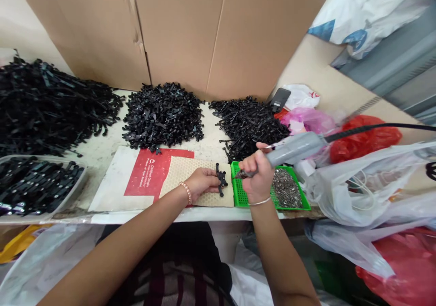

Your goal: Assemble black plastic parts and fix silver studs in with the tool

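My left hand [201,184] pinches a small black jointed part [222,180] at its left side, over a beige honeycomb-textured mat [177,185]. In my right hand [257,174] is a grey corded electric screwdriver [296,148], its tip pointing left. That tip hovers over the left side of a green perforated tray [240,198], a short way right of the black part. Many small metal pieces [286,189], perhaps screws, lie in the tray's right side. What exactly my left fingertips touch behind the part is hidden.
Heaps of black plastic pieces [163,115] line the back, before a large cardboard box [184,33]. At left stands a plastic tub [80,179] of black parts. A phone [280,99], plastic bags [361,179] and the screwdriver's cable [371,126] crowd the right.
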`<state>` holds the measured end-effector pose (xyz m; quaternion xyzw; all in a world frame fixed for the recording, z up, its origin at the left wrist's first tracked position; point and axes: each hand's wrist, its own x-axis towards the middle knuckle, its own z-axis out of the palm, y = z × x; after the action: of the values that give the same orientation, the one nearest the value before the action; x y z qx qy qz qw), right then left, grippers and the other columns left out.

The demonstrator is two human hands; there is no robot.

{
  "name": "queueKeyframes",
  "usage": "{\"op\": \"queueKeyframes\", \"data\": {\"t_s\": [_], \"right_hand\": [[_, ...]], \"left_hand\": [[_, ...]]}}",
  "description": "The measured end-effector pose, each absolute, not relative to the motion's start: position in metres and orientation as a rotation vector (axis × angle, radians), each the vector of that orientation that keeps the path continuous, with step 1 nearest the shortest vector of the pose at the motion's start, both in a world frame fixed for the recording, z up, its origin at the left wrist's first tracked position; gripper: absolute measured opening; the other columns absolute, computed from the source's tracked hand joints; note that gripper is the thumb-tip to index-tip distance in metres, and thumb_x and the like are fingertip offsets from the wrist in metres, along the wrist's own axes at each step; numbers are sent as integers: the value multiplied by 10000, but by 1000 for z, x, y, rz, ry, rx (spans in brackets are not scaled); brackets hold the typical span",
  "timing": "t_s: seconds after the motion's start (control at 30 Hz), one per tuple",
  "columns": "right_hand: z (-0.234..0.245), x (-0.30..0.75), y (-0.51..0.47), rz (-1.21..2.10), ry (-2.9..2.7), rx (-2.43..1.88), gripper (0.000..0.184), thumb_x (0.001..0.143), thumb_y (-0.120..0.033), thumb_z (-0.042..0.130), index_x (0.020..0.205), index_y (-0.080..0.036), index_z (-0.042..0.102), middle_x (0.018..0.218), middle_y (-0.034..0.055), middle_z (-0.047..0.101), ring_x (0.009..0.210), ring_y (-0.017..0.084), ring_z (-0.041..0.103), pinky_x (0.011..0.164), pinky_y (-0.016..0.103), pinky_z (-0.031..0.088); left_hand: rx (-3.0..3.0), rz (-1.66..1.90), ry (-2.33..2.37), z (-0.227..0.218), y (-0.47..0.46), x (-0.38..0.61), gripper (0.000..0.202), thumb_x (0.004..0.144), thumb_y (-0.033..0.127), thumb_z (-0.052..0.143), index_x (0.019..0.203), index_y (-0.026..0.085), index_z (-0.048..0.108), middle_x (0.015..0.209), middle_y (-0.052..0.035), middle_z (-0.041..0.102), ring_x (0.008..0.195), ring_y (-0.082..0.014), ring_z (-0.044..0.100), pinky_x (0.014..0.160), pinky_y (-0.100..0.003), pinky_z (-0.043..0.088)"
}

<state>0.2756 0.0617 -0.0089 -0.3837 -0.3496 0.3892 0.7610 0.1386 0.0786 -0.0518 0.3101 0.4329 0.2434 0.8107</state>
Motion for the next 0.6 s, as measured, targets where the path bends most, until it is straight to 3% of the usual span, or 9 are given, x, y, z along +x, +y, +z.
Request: {"op": "queueKeyframes", "data": {"t_s": [0.4,0.6], "right_hand": [[-24,253,75,934,-727,-829,322,719,-354,719,943,-210,540,450,-121,346,389,71,315,437,182,364],[-25,253,74,910,-744,-835,319,721,-359,712,947,-217,536,457,-121,332,389,71,307,444,187,364]], "left_hand": [[666,528,920,-50,79,141,136,659,-38,642,690,93,662,686,-42,660,628,-111,623,618,-204,562],[648,531,916,-50,78,140,127,644,-33,661,670,92,656,678,-36,652,634,-122,624,694,-269,573]]}}
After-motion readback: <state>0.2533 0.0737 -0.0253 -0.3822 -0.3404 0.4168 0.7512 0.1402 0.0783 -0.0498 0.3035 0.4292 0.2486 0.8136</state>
